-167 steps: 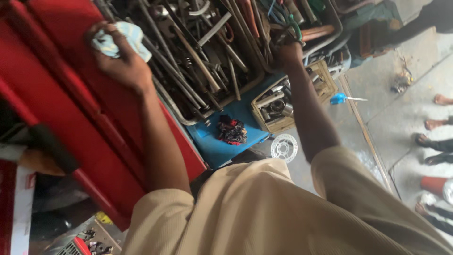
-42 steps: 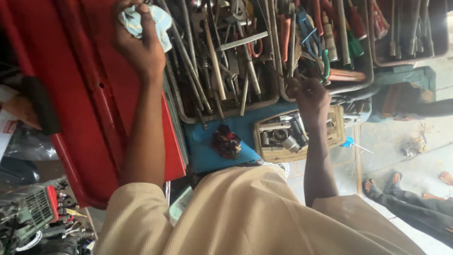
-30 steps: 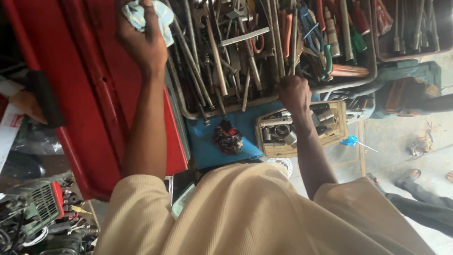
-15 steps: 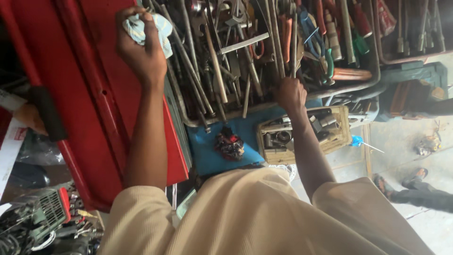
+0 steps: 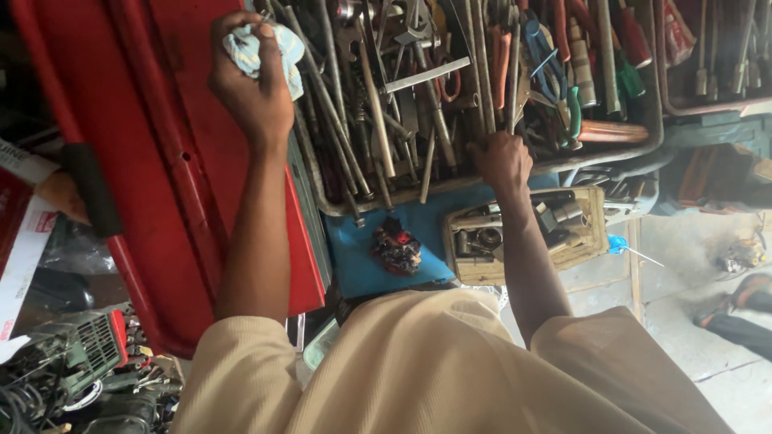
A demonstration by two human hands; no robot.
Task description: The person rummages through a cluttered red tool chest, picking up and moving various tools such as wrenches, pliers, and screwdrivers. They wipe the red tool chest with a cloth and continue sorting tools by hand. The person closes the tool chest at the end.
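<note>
My left hand is closed around a crumpled pale blue and white cloth, resting at the edge of the open red toolbox lid. My right hand reaches into the toolbox tray, its fingers curled among long metal tools near the tray's front rim. I cannot tell whether those fingers grip one of the rods. Pliers with orange, blue and green handles lie just beyond that hand.
Below the tray lies a blue surface with a dark red rag and a small wooden box of metal parts. Machine parts and wires crowd the lower left. Another person's foot shows at the right on the concrete floor.
The view has tilted so the toolbox fills more of the frame. My right hand moved left along the tray's front rim. My left hand stays on the cloth.
</note>
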